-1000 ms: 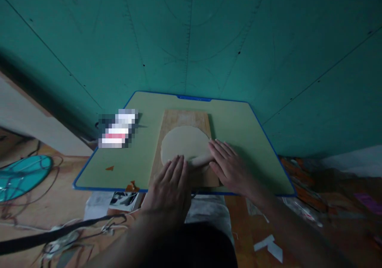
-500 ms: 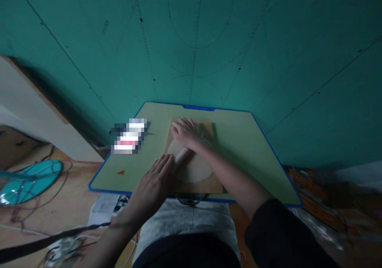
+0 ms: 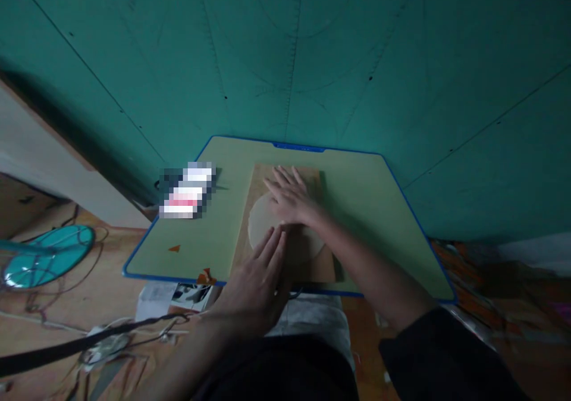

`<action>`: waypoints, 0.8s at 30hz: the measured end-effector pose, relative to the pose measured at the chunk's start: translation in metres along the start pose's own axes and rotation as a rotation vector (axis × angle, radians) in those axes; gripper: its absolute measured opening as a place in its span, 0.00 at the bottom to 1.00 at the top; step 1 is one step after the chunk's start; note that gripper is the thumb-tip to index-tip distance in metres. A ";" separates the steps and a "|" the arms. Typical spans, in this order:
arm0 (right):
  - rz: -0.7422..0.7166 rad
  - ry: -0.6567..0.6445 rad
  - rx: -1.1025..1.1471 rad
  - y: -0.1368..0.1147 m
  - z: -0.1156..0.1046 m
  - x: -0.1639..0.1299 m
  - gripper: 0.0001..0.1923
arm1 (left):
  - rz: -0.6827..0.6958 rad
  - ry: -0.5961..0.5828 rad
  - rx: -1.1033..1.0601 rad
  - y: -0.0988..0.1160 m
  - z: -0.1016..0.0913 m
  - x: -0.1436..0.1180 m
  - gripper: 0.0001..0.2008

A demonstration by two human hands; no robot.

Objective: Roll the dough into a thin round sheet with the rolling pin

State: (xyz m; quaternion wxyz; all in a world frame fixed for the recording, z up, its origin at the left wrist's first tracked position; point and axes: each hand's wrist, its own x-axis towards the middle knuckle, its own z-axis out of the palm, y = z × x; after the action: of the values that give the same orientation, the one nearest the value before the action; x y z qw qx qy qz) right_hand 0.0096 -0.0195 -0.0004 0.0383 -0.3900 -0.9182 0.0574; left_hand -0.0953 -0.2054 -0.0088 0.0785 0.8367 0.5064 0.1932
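Observation:
A round, thin sheet of dough [image 3: 261,225] lies on a wooden board [image 3: 239,252]. My right hand [image 3: 292,199] is stretched over the dough's far part, palm down with its fingers spread. Nearer to me, my left hand [image 3: 263,270] reaches over the dough's left near edge, fingers straight and fairly close together. Between the two hands, the pale rolling pin seen earlier is now almost wholly hidden, so I cannot tell how they touch it.
The board rests on a small pale green table [image 3: 366,222] with a blue rim. A blurred-out device [image 3: 190,190] stands at its left, and an orange scrap [image 3: 174,248] lies nearby. Behind rises a green wall [image 3: 285,62]. Cables and a turquoise round base [image 3: 49,255] are on the floor.
My left hand has moved right and inward over the dough. My right hand has shifted slightly right, its fingers spreading wider. The rolling pin has gone from sight beneath the hands.

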 end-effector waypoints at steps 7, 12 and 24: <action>0.035 -0.009 -0.064 0.023 -0.008 -0.051 0.28 | 0.115 -0.007 0.008 0.017 0.017 0.008 0.39; 0.046 -0.031 -0.056 0.000 -0.007 -0.005 0.27 | -0.027 0.062 0.047 -0.029 0.013 0.000 0.37; 0.057 0.067 0.039 0.034 0.000 -0.093 0.28 | 0.154 -0.131 -0.072 0.036 0.003 0.012 0.41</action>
State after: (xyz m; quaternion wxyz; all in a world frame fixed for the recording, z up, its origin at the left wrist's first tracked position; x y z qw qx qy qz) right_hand 0.0985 -0.0635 -0.0072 0.0751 -0.4167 -0.9037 0.0632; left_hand -0.0601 -0.2117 0.0035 0.1262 0.8807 0.4270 0.1613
